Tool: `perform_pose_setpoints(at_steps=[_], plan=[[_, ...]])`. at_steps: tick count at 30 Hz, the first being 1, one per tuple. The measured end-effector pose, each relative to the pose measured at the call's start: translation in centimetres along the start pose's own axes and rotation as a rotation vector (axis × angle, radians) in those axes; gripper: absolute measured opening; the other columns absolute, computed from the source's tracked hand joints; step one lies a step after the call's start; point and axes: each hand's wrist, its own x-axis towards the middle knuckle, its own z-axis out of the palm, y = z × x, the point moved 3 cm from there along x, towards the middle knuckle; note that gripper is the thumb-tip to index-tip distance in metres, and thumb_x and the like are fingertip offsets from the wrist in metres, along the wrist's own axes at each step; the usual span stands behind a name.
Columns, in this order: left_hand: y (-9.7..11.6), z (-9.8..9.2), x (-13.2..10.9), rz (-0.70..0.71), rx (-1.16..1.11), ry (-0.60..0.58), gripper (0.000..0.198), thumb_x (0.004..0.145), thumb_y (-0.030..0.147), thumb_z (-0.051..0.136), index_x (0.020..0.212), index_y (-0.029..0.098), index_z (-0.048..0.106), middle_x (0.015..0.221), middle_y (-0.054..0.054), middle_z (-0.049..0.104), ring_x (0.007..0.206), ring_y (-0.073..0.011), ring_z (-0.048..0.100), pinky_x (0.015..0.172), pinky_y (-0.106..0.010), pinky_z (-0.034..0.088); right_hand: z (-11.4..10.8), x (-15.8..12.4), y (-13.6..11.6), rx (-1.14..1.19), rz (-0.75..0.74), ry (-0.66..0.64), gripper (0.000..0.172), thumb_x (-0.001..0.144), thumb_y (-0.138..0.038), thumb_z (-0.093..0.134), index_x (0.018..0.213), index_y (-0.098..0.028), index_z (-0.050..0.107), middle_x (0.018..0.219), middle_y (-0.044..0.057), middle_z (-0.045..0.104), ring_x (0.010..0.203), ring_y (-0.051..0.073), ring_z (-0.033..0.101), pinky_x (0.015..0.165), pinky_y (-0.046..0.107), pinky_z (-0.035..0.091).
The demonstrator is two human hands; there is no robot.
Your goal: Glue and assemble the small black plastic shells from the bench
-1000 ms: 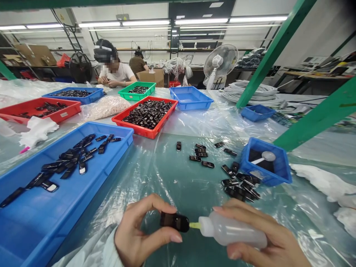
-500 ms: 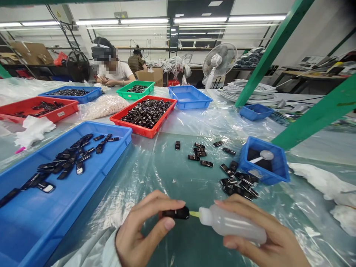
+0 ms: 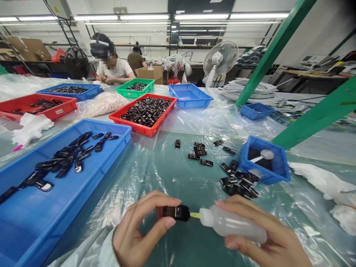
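Observation:
My left hand (image 3: 139, 231) pinches a small black plastic part (image 3: 175, 212) between thumb and fingers, low in the view. My right hand (image 3: 267, 241) grips a translucent squeeze bottle (image 3: 232, 224) lying sideways. The bottle's yellow nozzle (image 3: 195, 215) touches the right end of the black part. More loose black parts (image 3: 236, 181) lie scattered on the plastic-covered table beyond my hands.
A large blue tray (image 3: 83, 185) with several black parts is at left. A small blue bin (image 3: 278, 174) holding a white scoop stands at right. A red tray (image 3: 139, 128) full of parts, other trays, green frame posts (image 3: 267, 55) and seated people are farther back.
My left hand has turned the black part a little while the nozzle stays against its end. Both hands have stayed almost in place.

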Motion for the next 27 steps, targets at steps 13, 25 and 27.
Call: perform_pose_setpoints(at_steps=[13, 25, 27], plan=[[0.24, -0.02, 0.05, 0.025, 0.004, 0.018, 0.02, 0.088, 0.023, 0.055, 0.102, 0.033, 0.065, 0.092, -0.001, 0.065, 0.086, -0.0177, 0.058, 0.07, -0.025, 0.044, -0.03, -0.12, 0.04, -0.031, -0.017, -0.028, 0.047, 0.068, -0.026, 0.075, 0.103, -0.054, 0.064, 0.081, -0.006, 0.069, 0.058, 0.014, 0.067, 0.043, 0.017, 0.055], [0.08, -0.02, 0.16, 0.028, -0.006, 0.007, 0.019, 0.089, 0.022, 0.053, 0.103, 0.029, 0.065, 0.093, -0.003, 0.064, 0.086, -0.0188, 0.057, 0.072, -0.027, 0.043, 0.03, 0.07, 0.09, -0.028, -0.014, 0.007, 0.04, 0.065, -0.028, 0.078, 0.098, -0.048, 0.069, 0.084, -0.005, 0.07, 0.063, 0.015, 0.068, 0.044, 0.016, 0.053], [0.02, -0.03, 0.19, 0.023, -0.001, -0.001, 0.019, 0.089, 0.023, 0.053, 0.103, 0.027, 0.065, 0.092, -0.004, 0.065, 0.085, -0.0192, 0.058, 0.071, -0.028, 0.044, 0.08, 0.07, 0.08, -0.039, -0.016, 0.01, 0.039, 0.065, -0.028, 0.078, 0.097, -0.048, 0.069, 0.085, -0.005, 0.07, 0.064, 0.015, 0.068, 0.045, 0.016, 0.054]])
